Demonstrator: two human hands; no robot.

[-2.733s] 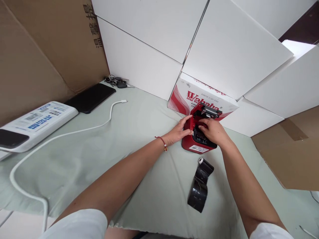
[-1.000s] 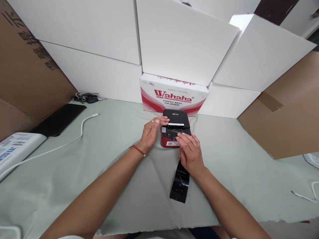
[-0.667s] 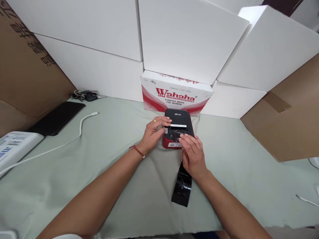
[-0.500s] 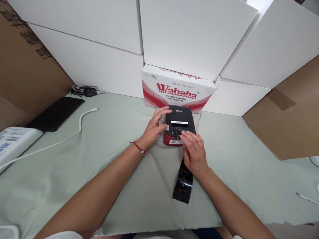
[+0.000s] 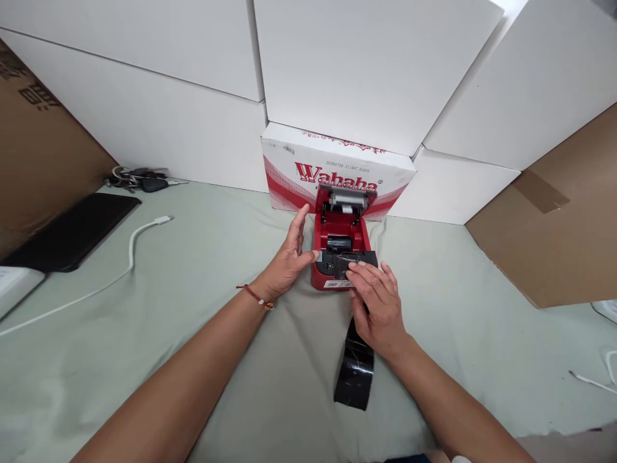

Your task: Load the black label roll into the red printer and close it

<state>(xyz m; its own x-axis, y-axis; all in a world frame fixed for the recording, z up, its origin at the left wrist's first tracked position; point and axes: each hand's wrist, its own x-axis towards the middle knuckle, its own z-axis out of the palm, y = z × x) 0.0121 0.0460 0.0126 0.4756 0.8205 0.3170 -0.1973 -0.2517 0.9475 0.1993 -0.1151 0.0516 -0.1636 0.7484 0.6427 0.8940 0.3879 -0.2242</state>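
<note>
A red and black label printer (image 5: 318, 280) stands in front of me with its lid (image 5: 326, 203) raised. Inside it lies a dark roll (image 5: 339, 243). My left hand (image 5: 285, 260) is at the printer's left side, fingers spread, thumb tip at a small grey tab (image 5: 319, 256). At the front right, my right hand (image 5: 378, 302) has its fingers over a shiny black strip (image 5: 355, 379), pressing it between fingers and thumb at the printer's front edge. From there the strip hangs towards me onto the cloth. Part of it is hidden under that hand.
Behind the printer stands a Wahaha water carton (image 5: 289, 173) against white boxes (image 5: 337, 64). Keys (image 5: 144, 180), a black flat device (image 5: 77, 231) and a white cable (image 5: 132, 251) lie on the left. A brown cardboard panel (image 5: 544, 244) rises at the right.
The printer's lid has swung up and back, showing the inside and the roll. My left hand's fingers have moved off the lid to the left. My right hand stays on the strip.
</note>
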